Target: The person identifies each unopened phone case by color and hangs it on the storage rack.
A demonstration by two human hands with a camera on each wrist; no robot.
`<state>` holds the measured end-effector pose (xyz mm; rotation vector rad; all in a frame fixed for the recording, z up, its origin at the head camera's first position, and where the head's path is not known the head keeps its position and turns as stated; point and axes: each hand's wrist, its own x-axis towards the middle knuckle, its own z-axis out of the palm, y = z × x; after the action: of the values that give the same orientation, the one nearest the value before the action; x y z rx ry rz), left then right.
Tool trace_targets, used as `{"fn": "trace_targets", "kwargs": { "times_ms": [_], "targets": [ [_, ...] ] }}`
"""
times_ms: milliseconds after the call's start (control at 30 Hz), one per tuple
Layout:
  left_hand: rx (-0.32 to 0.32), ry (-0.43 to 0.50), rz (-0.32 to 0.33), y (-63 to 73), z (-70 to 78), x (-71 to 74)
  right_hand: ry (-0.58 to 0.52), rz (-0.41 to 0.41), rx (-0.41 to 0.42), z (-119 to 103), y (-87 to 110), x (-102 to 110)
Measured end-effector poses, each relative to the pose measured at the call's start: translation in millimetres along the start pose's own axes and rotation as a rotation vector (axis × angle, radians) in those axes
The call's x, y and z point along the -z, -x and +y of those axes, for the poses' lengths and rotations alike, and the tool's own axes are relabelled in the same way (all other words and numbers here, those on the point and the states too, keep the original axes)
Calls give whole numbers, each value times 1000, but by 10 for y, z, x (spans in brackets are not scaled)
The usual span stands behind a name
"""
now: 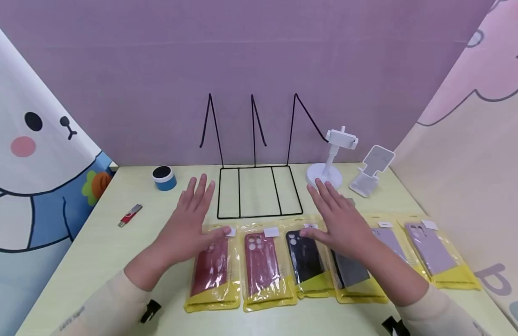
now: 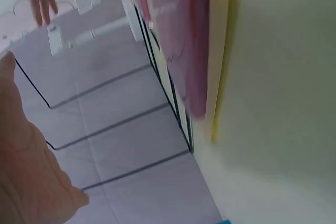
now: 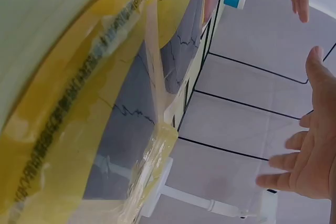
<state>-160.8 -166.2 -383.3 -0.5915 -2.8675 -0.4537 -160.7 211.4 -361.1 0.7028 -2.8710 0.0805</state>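
My left hand [image 1: 187, 228] is held with straight, spread fingers over the upper left of a row of bagged phone cases, gripping nothing. With fingers likewise extended, my right hand [image 1: 343, 226] hovers above the row's middle right and partly hides the bags there. Left to right lie a dark red phone case [image 1: 213, 268], a dusky red one [image 1: 263, 266], a black one [image 1: 306, 261], a grey one [image 1: 350, 271], and two purple ones, the outermost purple case [image 1: 431, 247] farthest right. Each is in a clear yellow-edged bag. Both wrist views show the palms apart from the bags.
Behind the row stands a black wire rack [image 1: 239, 193] with three upright prongs. A white phone stand [image 1: 332, 151] and a smaller folding stand [image 1: 374, 163] are at back right. On the left are a blue jar [image 1: 164, 179] with a black top and a red USB stick [image 1: 130, 215].
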Motion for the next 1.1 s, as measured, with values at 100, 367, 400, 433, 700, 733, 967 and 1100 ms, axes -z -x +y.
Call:
{"fn": "trace_targets", "kwargs": {
  "times_ms": [100, 367, 400, 433, 700, 733, 967, 1100],
  "targets": [
    [32, 72, -41, -174, -156, 47, -118, -54, -41, 8, -59, 3],
    [77, 203, -227, -603, -565, -19, -210, -231, -90, 110, -282, -182],
    [87, 217, -257, -637, -598, -42, -207, -254, -84, 122, -309, -212],
    [92, 226, -287, -669, -626, -66, -205, -273, -76, 135, -335, -239],
    [122, 210, -464, -866, -755, -207, -135, -368, -34, 240, -482, -431],
    [123, 205, -476, -877, -774, -224, -124, -371, -21, 252, -496, -455],
    [122, 180, -550, -913, -891, -403, -87, -326, 58, 319, -543, -574],
    [122, 174, -576, -928, -896, -491, -97, -289, 80, 352, -543, -589]
  ]
}}
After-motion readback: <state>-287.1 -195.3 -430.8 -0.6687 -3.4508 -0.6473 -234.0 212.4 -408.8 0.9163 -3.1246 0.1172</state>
